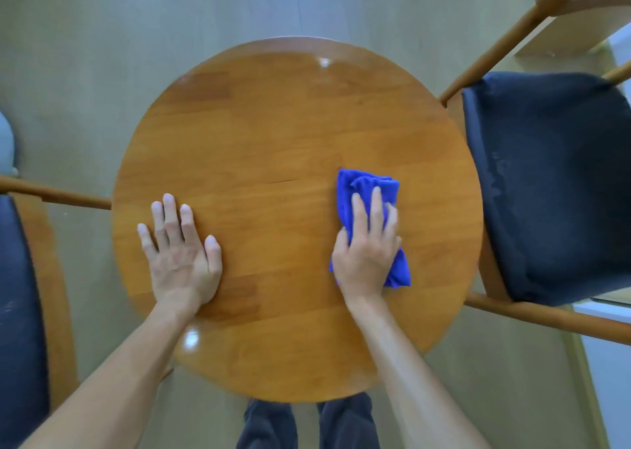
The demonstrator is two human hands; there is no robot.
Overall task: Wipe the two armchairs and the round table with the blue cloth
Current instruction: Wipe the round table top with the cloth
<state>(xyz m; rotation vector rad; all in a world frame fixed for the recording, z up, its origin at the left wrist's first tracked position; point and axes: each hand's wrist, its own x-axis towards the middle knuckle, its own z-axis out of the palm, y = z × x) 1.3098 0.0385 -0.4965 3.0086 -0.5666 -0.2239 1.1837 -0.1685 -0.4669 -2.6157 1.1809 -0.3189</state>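
Right hand [367,254] fingers [375,209] press flat on the blue cloth [362,185] at four o'clock on the desk [273,134]; left hand [181,254] braces, fingers spread. Sweep overlapping passes, reaching the rim.

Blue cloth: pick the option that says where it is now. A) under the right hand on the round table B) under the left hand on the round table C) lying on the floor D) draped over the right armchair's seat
A: the blue cloth lies on the round table with the right hand pressing on it, while the left hand rests flat on bare wood.

round table [273,134] top bare ahead (armchairs [546,182] flank both sides).
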